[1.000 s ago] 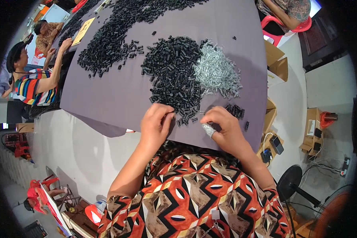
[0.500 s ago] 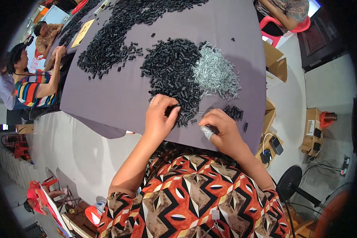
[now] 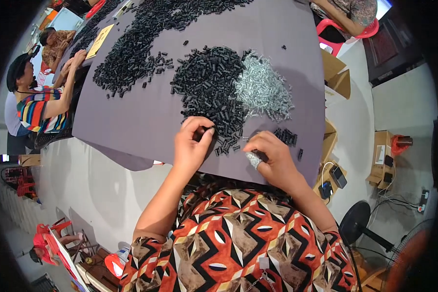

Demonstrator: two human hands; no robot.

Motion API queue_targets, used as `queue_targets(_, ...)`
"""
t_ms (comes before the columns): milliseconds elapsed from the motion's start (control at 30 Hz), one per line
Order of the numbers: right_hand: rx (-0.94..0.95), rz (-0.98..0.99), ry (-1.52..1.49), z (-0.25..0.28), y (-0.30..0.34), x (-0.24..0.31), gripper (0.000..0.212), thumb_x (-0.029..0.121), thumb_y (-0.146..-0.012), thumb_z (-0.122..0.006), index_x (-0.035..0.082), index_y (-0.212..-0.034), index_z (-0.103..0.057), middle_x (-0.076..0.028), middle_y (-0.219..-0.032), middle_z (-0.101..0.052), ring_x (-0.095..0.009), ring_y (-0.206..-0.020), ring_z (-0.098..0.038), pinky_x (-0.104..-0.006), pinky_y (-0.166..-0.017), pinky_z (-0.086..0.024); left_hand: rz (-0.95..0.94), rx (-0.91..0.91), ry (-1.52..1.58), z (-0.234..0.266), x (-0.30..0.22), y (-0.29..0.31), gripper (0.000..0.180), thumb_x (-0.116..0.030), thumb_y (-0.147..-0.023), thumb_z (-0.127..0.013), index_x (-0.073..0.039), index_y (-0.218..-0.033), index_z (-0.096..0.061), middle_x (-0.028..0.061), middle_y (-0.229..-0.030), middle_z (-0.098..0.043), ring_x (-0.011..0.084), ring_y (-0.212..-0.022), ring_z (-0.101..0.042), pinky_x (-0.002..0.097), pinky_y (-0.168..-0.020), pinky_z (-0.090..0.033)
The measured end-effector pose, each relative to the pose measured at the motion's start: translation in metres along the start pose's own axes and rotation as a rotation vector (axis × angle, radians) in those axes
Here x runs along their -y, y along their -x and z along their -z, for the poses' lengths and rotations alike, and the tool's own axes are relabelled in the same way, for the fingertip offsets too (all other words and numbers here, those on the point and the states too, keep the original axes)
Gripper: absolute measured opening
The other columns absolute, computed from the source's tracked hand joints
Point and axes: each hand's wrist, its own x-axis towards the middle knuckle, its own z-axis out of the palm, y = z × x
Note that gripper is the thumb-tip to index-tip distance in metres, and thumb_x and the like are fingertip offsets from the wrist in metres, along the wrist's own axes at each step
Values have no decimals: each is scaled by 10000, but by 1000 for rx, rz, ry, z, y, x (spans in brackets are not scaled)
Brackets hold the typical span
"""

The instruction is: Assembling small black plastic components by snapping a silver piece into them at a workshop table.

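A big heap of short black tube-like pieces (image 3: 207, 80) lies before me on the cloth-covered table. Against its right side rests a pile of small shiny silvery pieces (image 3: 264, 87). My left hand (image 3: 192, 141) is at the heap's near edge, its thumb and fingers pinched on what looks like a small black piece. Across from it, my right hand (image 3: 273, 158) is curled closed near the table's front edge. Something silvery (image 3: 253, 160) shows at that thumb, and a dark gap or object beside it; I cannot make out what the fingers hold.
A small row of black pieces (image 3: 286, 136) lies beyond my right hand. More black pieces (image 3: 131, 58) spread toward the far left, near a yellow card (image 3: 100, 41). A person in a striped shirt (image 3: 44, 109) sits at the left side. Cardboard boxes (image 3: 337, 75) and a fan (image 3: 357, 221) stand at right.
My left hand has drawn back slightly to the left from the heap. The right hand has barely moved. At left, the person in stripes has shifted their hands forward on the table.
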Motion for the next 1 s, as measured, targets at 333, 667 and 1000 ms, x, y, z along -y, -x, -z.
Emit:
queue_targets(333,4,-3,7,-3,1,1,284,-70,-737,-661,50,-994,-650,-101,-956,-625,-285,-909,-614,-348,-767,-496,-356,66,-498,-5,-15,-9,214,-29,-783,-721,-83,-986,-682,89,-1003,-613,319,-929,-586,430,-766,-491)
queue_targets(667,-21,-11,-14,-2,3,-3,274,-67,-730,-654,45,-980,-647,-101,-950,-626,-287,-906,-619,-353,-777,-497,-383,120,-500,-6,-11,-17,229,-13,-776,-710,-67,-997,-681,89,-980,-592,318,-915,-560,429,-780,-478)
queue_targets(1000,-13,-13,-2,-1,2,-2,287,-74,-726,-644,47,-986,-646,-98,-943,-626,-285,-892,-619,-348,-766,-500,-373,123,-572,-8,-12,-18,202,-16,-786,-675,-69,-981,-663,88,-984,-589,318,-933,-563,437,-791,-462)
